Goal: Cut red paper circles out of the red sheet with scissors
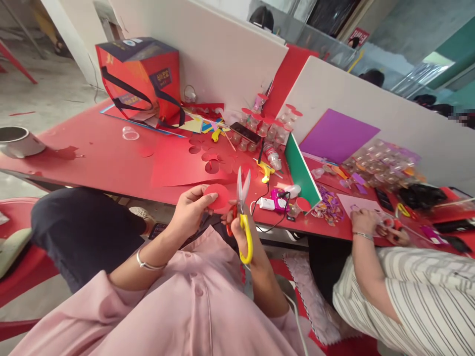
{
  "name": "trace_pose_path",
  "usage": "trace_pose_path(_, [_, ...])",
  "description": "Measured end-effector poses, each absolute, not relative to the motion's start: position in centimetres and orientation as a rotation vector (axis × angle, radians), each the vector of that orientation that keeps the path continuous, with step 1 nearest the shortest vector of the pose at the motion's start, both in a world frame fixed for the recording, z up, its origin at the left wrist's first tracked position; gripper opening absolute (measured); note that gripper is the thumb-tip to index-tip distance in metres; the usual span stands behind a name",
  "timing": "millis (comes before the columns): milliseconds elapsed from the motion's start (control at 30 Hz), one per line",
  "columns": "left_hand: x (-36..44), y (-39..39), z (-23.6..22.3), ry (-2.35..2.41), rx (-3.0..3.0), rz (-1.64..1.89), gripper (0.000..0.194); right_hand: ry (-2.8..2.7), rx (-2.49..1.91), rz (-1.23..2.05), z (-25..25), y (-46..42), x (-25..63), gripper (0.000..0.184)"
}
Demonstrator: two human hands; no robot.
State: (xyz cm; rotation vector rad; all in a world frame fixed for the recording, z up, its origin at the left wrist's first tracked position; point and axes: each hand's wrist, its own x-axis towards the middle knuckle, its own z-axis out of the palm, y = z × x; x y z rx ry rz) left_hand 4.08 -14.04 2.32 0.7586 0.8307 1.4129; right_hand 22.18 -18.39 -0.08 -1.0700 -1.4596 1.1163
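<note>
Between the thumb and fingers of my left hand (193, 203) is a round red paper disc (218, 197), held just in front of the table edge. My right hand (239, 232) grips a pair of scissors (243, 198) with yellow and red handles. Their blades point upward, slightly parted, to the right of the disc and apart from it. Beyond my hands, a red paper sheet (174, 163) with round holes cut from it lies on the red table (85, 158).
A yellow glue gun (265, 170) and a purple box (280, 200) with cables lie right of the scissors. Clear cups with red discs (260, 123) stand behind, near a green divider (301, 170). At right, a co-worker's hands (365, 222) work over paper. A red bag (141, 79) stands back left.
</note>
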Motion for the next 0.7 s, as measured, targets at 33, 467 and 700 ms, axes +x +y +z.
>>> trace_pose_path(33, [3.9, -14.0, 2.4, 0.824, 0.774, 1.403, 0.032, -1.463, -1.05, 1.164, -0.3, -19.1, 22.8, 0.066])
trace_pose_path(467, [3.8, -13.9, 2.2, 0.853, 0.926, 1.319, 0.028, -1.297, -1.135, 1.116, 0.3, -19.6, 23.6, 0.05])
trace_pose_path(700, [3.7, -14.1, 1.1, 0.826, 1.051, 1.32, 0.025, -1.297, -1.139, 0.903, 2.4, -16.7, 21.9, 0.045])
